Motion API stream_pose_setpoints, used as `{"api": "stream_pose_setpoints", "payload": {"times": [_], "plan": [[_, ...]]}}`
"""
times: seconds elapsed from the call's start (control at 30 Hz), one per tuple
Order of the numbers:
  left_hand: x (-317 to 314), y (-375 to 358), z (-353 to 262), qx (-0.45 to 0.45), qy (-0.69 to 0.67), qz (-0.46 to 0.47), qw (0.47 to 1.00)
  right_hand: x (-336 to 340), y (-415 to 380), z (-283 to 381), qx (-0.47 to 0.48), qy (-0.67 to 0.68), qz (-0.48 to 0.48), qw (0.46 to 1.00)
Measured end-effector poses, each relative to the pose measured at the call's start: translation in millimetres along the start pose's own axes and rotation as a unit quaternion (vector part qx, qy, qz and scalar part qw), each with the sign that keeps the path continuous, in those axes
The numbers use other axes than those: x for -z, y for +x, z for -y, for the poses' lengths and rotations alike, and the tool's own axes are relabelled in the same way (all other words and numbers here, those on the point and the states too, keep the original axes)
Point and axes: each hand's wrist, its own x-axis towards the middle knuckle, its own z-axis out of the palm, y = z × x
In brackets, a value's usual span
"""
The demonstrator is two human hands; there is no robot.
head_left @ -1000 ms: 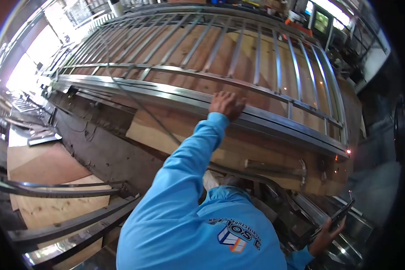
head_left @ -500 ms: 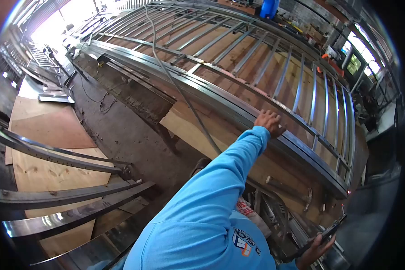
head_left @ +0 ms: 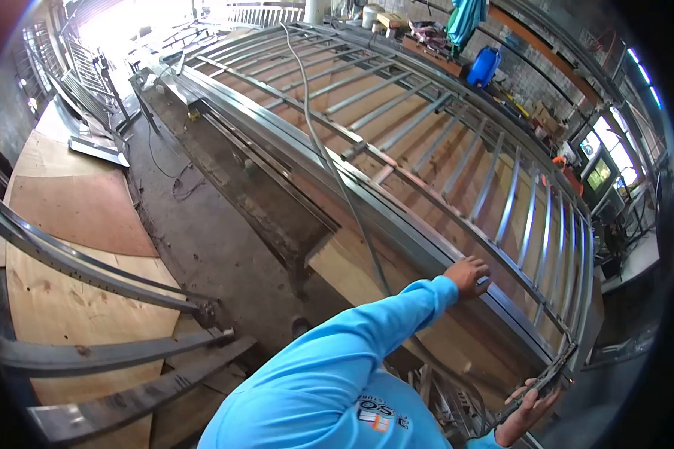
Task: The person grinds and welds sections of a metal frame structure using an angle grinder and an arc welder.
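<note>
A large silver metal frame [head_left: 508, 217] with many parallel bars lies across the work table. My left hand [head_left: 468, 277] rests on its near side rail, fingers curled over the edge. Low on the right, my right hand [head_left: 530, 413] holds a long, dark metal tool [head_left: 553, 368] against its palm and fingers. The tool's far end overlaps the frame's near right corner in this view; I cannot tell its exact kind. A grey cable [head_left: 314, 131] drapes over the frame and hangs down left of my left hand.
Metal bars [head_left: 127, 352] project from the left over plywood sheets [head_left: 82, 213]. A blue container [head_left: 484, 67] stands on a cluttered bench behind the frame. Below the table's near side lies a concrete floor [head_left: 217, 262]. More metal pieces lie below my right arm.
My right hand has brought the dark tool up to the frame's right corner. My left hand stays at the near rail. The view has shifted, so the frame appears lower and further right.
</note>
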Motion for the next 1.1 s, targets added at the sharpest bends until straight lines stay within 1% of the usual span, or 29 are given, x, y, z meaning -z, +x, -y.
{"api": "stream_pose_setpoints", "payload": {"times": [0.03,0.13,0.17,0.2,0.27,0.3,0.33,0.37,0.4,0.43,0.47,0.53,0.6,0.63,0.77,0.87,0.9,0.93,1.0,1.03,1.1], "plan": [[26,-15,9,-0.012,0.014,-0.006,1.0,-25,-1,2,-0.001,0.028,-0.012,1.0],[122,-63,35,-0.038,0.086,-0.018,0.995,-93,7,15,-0.054,0.08,0.042,0.994],[154,-81,42,-0.028,0.1,-0.03,0.994,-118,11,20,-0.069,0.108,0.06,0.99],[186,-100,49,-0.018,0.114,-0.042,0.992,-138,20,11,-0.093,0.127,0.094,0.983],[250,-141,62,0.007,0.134,-0.077,0.988,-188,30,21,-0.1,0.191,0.158,0.964],[275,-168,72,0.038,0.166,-0.097,0.981,-224,32,47,-0.075,0.169,0.158,0.97],[299,-196,82,0.068,0.199,-0.117,0.971,-251,34,51,-0.066,0.205,0.172,0.961],[322,-226,85,0.122,0.236,-0.15,0.952,-276,36,54,-0.051,0.222,0.195,0.954],[343,-259,84,0.176,0.273,-0.183,0.928,-299,38,59,-0.035,0.24,0.219,0.945],[365,-296,81,0.208,0.318,-0.201,0.903,-322,38,72,-0.027,0.252,0.245,0.936],[385,-331,76,0.238,0.362,-0.22,0.874,-345,37,74,0.014,0.254,0.267,0.929],[411,-383,42,0.376,0.388,-0.255,0.802,-387,38,71,0.018,0.284,0.315,0.905],[417,-443,19,0.46,0.393,-0.336,0.722,-422,33,94,0.008,0.3,0.343,0.89],[418,-468,5,0.486,0.39,-0.363,0.692,-437,31,105,0.001,0.305,0.356,0.883],[413,-538,-34,0.555,0.371,-0.477,0.571,-498,26,131,0.03,0.334,0.364,0.869],[425,-560,-49,0.56,0.394,-0.519,0.512,-549,28,153,0.098,0.305,0.37,0.872],[433,-571,-45,0.566,0.419,-0.514,0.49,-569,29,157,0.12,0.309,0.367,0.869],[442,-581,-37,0.572,0.4,-0.527,0.485,-586,29,167,0.133,0.311,0.359,0.87],[479,-568,-26,0.58,0.362,-0.556,0.472,-616,26,192,0.149,0.312,0.355,0.869],[503,-555,-16,0.542,0.405,-0.546,0.494,-629,25,203,0.15,0.31,0.358,0.868],[554,-541,23,0.51,0.397,-0.549,0.531,-658,23,223,0.155,0.315,0.36,0.864]]}}
